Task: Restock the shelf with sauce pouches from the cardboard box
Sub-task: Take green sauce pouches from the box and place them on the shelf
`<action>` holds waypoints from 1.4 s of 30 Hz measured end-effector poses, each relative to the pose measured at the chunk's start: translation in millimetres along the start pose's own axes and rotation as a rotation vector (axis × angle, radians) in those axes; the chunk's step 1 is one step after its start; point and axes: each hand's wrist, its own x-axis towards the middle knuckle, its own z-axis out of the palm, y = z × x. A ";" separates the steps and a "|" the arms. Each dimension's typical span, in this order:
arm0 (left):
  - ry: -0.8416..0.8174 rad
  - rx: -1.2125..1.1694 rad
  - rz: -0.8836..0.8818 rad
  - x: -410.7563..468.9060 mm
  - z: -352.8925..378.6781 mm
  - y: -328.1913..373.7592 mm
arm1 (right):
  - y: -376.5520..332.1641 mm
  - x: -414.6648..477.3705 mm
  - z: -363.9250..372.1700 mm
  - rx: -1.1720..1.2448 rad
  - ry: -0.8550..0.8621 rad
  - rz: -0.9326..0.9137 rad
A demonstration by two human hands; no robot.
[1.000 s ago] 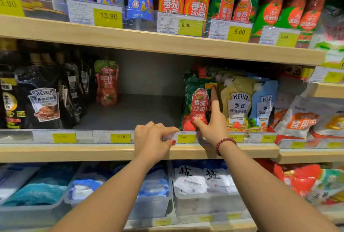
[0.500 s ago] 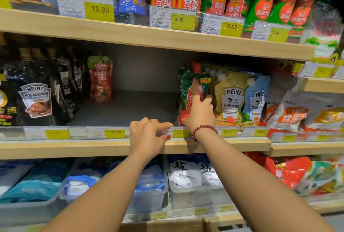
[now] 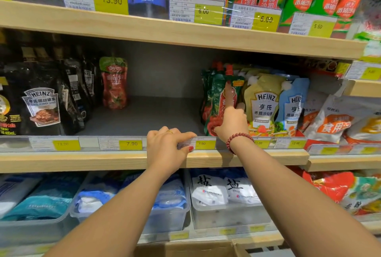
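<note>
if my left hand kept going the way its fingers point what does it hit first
The left hand points rightward, pinching the white-and-yellow 7.90 price tag; past that, probably the right hand at its red bead bracelet; depth unclear.

Mid shelf (image 3: 82, 160), L to R: Heinz pouches (image 3: 41, 104); lone pouch (image 3: 114, 83) at back; tomato-sauce pouches (image 3: 206, 83), R hand (image 3: 232, 124) round front pouch (image 3: 216, 100); dressing pouches (image 3: 266, 104). L hand (image 3: 165, 147) grips front rail (image 3: 88, 143). Below: salt bins (image 3: 226, 217); box (image 3: 185, 249), prob. cardboard, lowest.
</note>
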 end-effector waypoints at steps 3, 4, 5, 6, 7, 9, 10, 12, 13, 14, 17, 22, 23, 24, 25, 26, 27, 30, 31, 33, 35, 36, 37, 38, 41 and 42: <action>-0.017 0.004 0.001 1.1 -0.7 -0.1 | 0.7 -3.3 -1.5 0.015 -0.006 -0.021; -0.031 0.014 -0.002 1.7 -2.0 0.3 | 1.2 -5.0 -3.1 0.027 -0.012 -0.030; -0.050 0.021 -0.008 2.4 -3.8 1.3 | 2.3 -6.8 -5.4 0.041 -0.013 -0.042; -0.073 0.024 -0.016 3.2 -6.0 2.3 | 4.1 -9.3 -8.3 0.058 -0.009 -0.060; -0.100 0.022 -0.024 4.0 -8.5 3.0 | 6.1 -12.3 -11.3 0.078 0.002 -0.086; -0.166 0.016 -0.024 5.9 -13.7 3.2 | 10.9 -21.1 -17.5 0.127 0.037 -0.149; -0.199 0.032 -0.018 6.4 -16.8 3.8 | 13.6 -27.0 -20.1 0.154 0.053 -0.176; -0.214 0.107 0.006 6.8 -24.9 8.1 | 20.4 -42.9 -23.8 0.202 0.089 -0.226; -0.192 0.126 0.018 5.9 -29.6 11.1 | 24.3 -53.6 -24.0 0.224 0.116 -0.250; -0.157 0.109 0.027 3.0 -34.2 14.5 | 29.0 -66.7 -22.6 0.243 0.148 -0.277; -0.105 -0.095 0.066 -20.0 -42.0 21.2 | 48.5 -114.2 -6.7 0.311 0.162 -0.327; -0.345 -0.295 0.163 -103.6 -20.0 15.4 | 104.1 -202.8 47.3 0.295 -0.156 -0.200; -0.407 -0.315 0.150 -122.0 -10.8 11.5 | 115.2 -219.0 58.0 0.285 -0.239 -0.131; -0.470 -0.340 0.124 -139.5 -0.5 7.3 | 125.6 -234.3 68.0 0.278 -0.327 -0.054; -0.540 -0.360 0.092 -156.9 9.9 2.4 | 134.9 -248.5 77.1 0.268 -0.410 0.010; -0.617 -0.361 0.065 -173.6 20.3 -2.7 | 142.9 -261.2 85.2 0.253 -0.473 0.044; -0.697 -0.347 0.047 -189.5 30.5 -8.0 | 149.3 -271.9 92.3 0.236 -0.510 0.049; -0.903 -0.304 0.013 -232.2 58.6 -22.5 | 161.1 -289.8 104.2 0.189 -0.518 0.027; -0.958 -0.284 0.004 -243.8 66.7 -25.7 | 163.2 -291.1 105.9 0.184 -0.513 0.031; -1.049 -0.242 -0.011 -263.2 82.4 -29.7 | 164.8 -291.5 108.5 0.192 -0.511 0.043; -1.122 -0.232 -0.043 -278.1 96.3 -30.7 | 164.3 -293.0 111.4 0.232 -0.492 0.060; -1.151 -0.226 -0.054 -284.4 102.0 -30.3 | 163.5 -293.3 112.4 0.261 -0.478 0.074; -1.175 -0.207 -0.052 -290.2 107.4 -29.8 | 162.8 -293.4 113.0 0.291 -0.469 0.094; -1.198 -0.181 -0.041 -295.9 112.5 -29.7 | 162.9 -293.6 113.2 0.315 -0.466 0.114; -1.272 -0.119 -0.015 -312.6 123.4 -29.9 | 165.0 -292.4 112.6 0.315 -0.471 0.125; -1.305 -0.092 0.007 -318.5 126.4 -30.2 | 165.5 -292.1 112.2 0.303 -0.468 0.121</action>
